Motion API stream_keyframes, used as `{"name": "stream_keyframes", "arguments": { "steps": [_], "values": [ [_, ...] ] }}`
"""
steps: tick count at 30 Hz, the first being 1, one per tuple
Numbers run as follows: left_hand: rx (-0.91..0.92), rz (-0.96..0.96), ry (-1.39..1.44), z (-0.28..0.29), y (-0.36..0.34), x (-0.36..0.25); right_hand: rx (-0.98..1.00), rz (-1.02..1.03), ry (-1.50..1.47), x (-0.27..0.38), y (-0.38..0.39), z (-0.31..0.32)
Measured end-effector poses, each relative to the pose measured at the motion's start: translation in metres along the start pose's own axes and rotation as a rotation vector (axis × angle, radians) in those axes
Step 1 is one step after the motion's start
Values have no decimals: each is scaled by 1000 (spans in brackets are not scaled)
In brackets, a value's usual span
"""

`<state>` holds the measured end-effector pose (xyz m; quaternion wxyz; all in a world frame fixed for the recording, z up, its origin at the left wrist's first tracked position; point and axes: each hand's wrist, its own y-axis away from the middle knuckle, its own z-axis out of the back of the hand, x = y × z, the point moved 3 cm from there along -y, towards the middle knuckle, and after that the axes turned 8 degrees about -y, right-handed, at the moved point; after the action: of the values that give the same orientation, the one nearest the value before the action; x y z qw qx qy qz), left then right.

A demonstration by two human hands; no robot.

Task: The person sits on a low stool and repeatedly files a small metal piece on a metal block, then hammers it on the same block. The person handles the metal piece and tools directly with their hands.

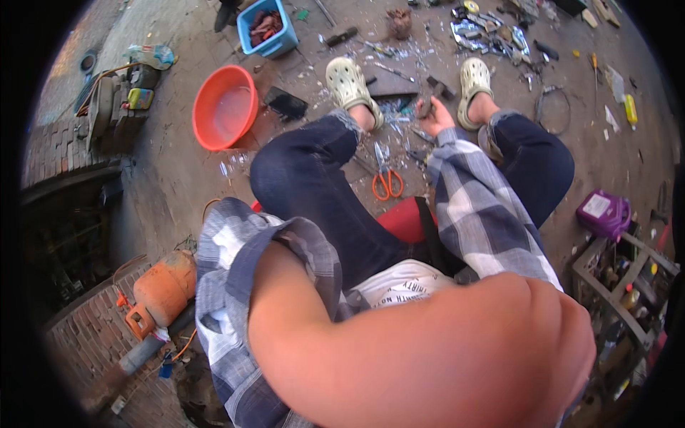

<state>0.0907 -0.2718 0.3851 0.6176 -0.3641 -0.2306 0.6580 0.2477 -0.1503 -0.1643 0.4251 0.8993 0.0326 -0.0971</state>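
Note:
My right hand [439, 118] is between my shoes, low over the littered ground, its fingers closed around a small dark grey piece [425, 108]. Just beyond it lies a dark block-shaped metal tool [441, 88], beside a flat dark plate [392, 86]. Nearer to me are scissors with orange handles [387, 184], blades pointing away. My left arm is bent across the lower picture, very close to the camera. The left hand [553, 332] is at the right end of that arm, large and blurred; its fingers cannot be made out.
An orange-red basin [225, 107] and a blue tub [275, 44] with reddish-brown contents stand at the left. A black flat object [286, 104] lies beside the basin. Scattered metal parts [492, 36] lie far right. A purple jug [604, 214], a frame [617, 285] and an orange gas cylinder [165, 287] flank me.

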Motion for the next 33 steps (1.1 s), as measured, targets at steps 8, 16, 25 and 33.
{"name": "stream_keyframes", "arguments": {
  "steps": [8,16,25,33],
  "values": [
    [97,175,-214,-15,17,56,74,66,109,-22,21,-10],
    [888,578,101,-43,105,129,456,-248,-599,-52,-4,-14],
    [969,687,46,-51,134,152,-142,282,835,-41,47,10],
    [878,686,-10,-45,144,146,-158,431,1344,-82,19,34]
  ]
}}
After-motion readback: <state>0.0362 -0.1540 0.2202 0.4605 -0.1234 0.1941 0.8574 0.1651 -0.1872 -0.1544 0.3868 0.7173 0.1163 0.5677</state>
